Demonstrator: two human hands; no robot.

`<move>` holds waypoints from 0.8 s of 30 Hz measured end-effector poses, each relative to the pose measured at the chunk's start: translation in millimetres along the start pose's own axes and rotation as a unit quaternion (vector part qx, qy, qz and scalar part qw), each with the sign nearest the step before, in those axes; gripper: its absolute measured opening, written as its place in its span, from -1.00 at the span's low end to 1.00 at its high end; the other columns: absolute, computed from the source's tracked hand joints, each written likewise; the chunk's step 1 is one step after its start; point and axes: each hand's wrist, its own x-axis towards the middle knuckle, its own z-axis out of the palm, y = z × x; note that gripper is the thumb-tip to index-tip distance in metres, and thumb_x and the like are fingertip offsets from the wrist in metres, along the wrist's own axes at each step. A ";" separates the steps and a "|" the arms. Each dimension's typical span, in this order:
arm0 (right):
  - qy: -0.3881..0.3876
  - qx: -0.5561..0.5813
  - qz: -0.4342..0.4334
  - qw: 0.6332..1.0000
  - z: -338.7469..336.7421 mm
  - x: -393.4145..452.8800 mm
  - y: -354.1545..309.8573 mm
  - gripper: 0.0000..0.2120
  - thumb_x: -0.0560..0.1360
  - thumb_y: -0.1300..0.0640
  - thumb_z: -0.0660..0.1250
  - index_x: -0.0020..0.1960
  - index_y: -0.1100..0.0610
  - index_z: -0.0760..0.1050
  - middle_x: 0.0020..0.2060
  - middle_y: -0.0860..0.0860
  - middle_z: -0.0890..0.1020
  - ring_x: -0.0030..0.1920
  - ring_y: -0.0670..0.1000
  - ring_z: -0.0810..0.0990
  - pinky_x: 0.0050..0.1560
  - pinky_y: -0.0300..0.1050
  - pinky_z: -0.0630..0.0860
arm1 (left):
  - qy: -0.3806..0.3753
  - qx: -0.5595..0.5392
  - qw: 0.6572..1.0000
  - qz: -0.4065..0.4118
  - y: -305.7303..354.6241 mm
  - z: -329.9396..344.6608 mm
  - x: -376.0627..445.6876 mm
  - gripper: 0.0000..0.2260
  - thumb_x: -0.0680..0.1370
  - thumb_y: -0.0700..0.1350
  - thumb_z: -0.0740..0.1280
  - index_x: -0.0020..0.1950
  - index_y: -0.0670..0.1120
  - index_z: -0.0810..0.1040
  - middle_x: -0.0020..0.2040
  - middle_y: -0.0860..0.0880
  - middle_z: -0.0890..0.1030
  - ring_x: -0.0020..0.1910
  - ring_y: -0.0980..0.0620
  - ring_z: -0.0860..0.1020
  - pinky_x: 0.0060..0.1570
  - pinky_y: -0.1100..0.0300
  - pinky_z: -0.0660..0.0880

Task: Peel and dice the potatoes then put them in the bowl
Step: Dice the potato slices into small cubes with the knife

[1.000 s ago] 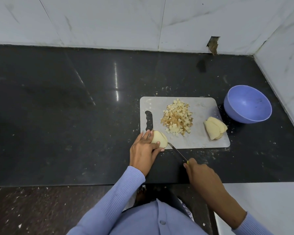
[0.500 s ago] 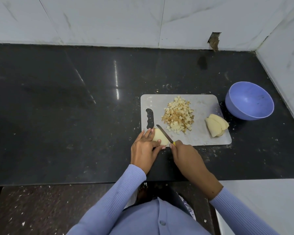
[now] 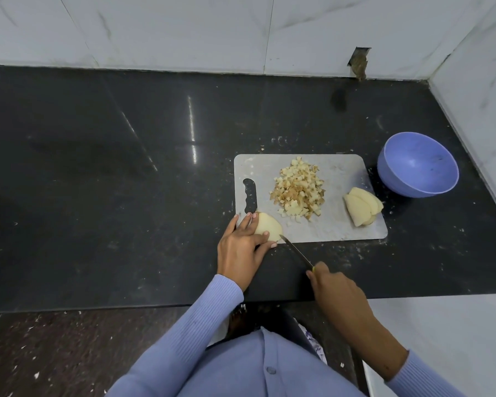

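A grey cutting board (image 3: 341, 224) lies on the black counter. My left hand (image 3: 242, 247) presses a peeled potato piece (image 3: 268, 226) down at the board's near left corner. My right hand (image 3: 334, 290) grips a knife (image 3: 297, 252) by its handle, and the blade tip touches the near side of that piece. A heap of diced potato (image 3: 298, 191) sits in the middle of the board. Sliced potato pieces (image 3: 361, 209) lean together at the board's right edge. The purple bowl (image 3: 418, 164) stands to the right of the board with nothing visible inside.
White tiled walls close off the back and the right side of the black counter (image 3: 112, 167). Small potato scraps are scattered on the counter around the board. The counter's front edge runs just under my wrists.
My right hand has drawn the knife back toward me, from across the potato piece to its near side. My left hand has stayed on the piece.
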 end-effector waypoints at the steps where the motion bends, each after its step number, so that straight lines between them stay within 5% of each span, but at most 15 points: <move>1: 0.007 0.000 -0.001 1.000 1.3 -1.4 1.9 -0.78 0.67 -0.05 -0.10 -0.04 0.07 0.14 -0.22 0.01 0.46 -0.21 0.08 0.47 -0.22 -0.13 0.30 | -0.002 -0.003 1.000 -0.002 -0.4 -0.2 0.2 -0.87 0.37 -0.03 0.52 -0.15 -0.06 0.71 0.12 -0.19 0.61 0.18 -0.10 0.57 0.33 -0.02 0.32; 6: 0.033 0.015 -0.003 0.999 7.6 0.7 3.9 -0.77 0.66 -0.05 -0.09 -0.05 0.07 0.17 -0.26 -0.02 0.41 -0.23 0.08 0.48 -0.23 -0.12 0.32 | -0.004 -0.022 1.000 -0.008 -2.9 -1.5 -2.2 -0.85 0.37 -0.04 0.53 -0.11 -0.04 0.72 0.17 -0.15 0.60 0.25 -0.09 0.53 0.38 0.17 0.20; 11: 0.040 0.022 -0.004 0.999 10.3 -5.7 9.0 -0.77 0.66 -0.06 -0.08 -0.04 0.06 0.18 -0.29 -0.05 0.39 -0.23 0.08 0.49 -0.25 -0.13 0.32 | 0.002 -0.010 1.000 -0.007 -1.6 -1.6 -5.9 -0.88 0.38 -0.10 0.53 -0.11 -0.05 0.72 0.22 -0.17 0.57 0.32 -0.15 0.46 0.36 -0.03 0.26; 14: 0.046 0.034 -0.005 0.998 8.2 -3.1 7.1 -0.77 0.66 -0.05 -0.07 -0.05 0.07 0.20 -0.24 0.00 0.44 -0.14 0.12 0.57 -0.23 -0.10 0.36 | 0.011 -0.002 1.000 -0.007 -0.8 -1.9 -7.4 -0.87 0.37 -0.11 0.54 -0.12 -0.06 0.72 0.16 -0.18 0.61 0.27 -0.14 0.50 0.33 -0.01 0.30; 20: 0.092 0.099 -0.039 0.990 -2.1 3.5 -8.0 -0.73 0.65 -0.06 -0.02 -0.07 0.08 0.31 -0.33 -0.03 0.43 -0.29 0.03 0.46 -0.30 -0.12 0.32 | 0.019 0.021 1.000 0.001 -1.1 -2.2 -6.1 -0.88 0.35 -0.09 0.56 -0.15 -0.08 0.72 0.07 -0.20 0.64 0.19 -0.10 0.57 0.28 0.03 0.37; 24: 0.093 0.105 -0.037 0.989 -4.5 27.3 -24.2 -0.68 0.65 -0.05 -0.02 0.01 0.16 0.37 -0.20 0.10 0.54 -0.15 0.15 0.54 -0.23 -0.08 0.32 | 0.018 0.028 0.999 0.013 -1.6 -1.3 -5.6 -0.88 0.35 -0.11 0.56 -0.18 -0.11 0.72 0.05 -0.21 0.65 0.17 -0.12 0.58 0.26 0.00 0.39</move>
